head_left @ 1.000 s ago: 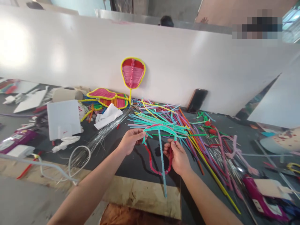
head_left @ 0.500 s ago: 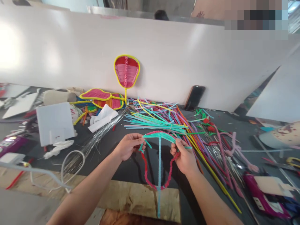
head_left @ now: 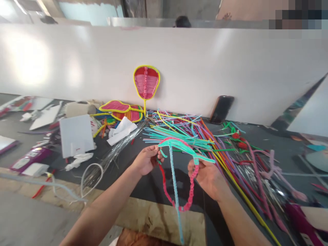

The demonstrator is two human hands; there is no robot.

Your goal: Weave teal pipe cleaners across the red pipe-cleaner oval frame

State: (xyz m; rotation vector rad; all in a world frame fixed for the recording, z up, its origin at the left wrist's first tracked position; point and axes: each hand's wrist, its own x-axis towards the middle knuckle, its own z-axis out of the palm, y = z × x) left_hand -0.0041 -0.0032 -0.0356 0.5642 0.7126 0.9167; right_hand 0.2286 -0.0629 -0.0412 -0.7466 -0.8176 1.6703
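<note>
Between my hands hangs a pipe cleaner frame (head_left: 191,186), shaped like a small fan. Its lower loop is twisted red and pink, teal strands span the top, and a light blue stem runs down the middle and past the loop. My left hand (head_left: 148,160) pinches the upper left corner, where a short teal end sticks out. My right hand (head_left: 207,176) is closed on the upper right corner; a teal end points out to the right above its fingers. Just behind lies a bundle of teal pipe cleaners (head_left: 176,135) on the dark table.
A finished pink and yellow fan (head_left: 146,83) stands against the white board (head_left: 189,68). A phone (head_left: 222,108) leans at the right. Loose coloured pipe cleaners (head_left: 225,167), bare wires (head_left: 112,150), white paper (head_left: 77,135) and a purple glue gun (head_left: 32,159) lie around.
The frame has turned a little, its right side now tilted toward me and its stem slanting. My right hand has shifted lower on the corner. The whole view has moved slightly left.
</note>
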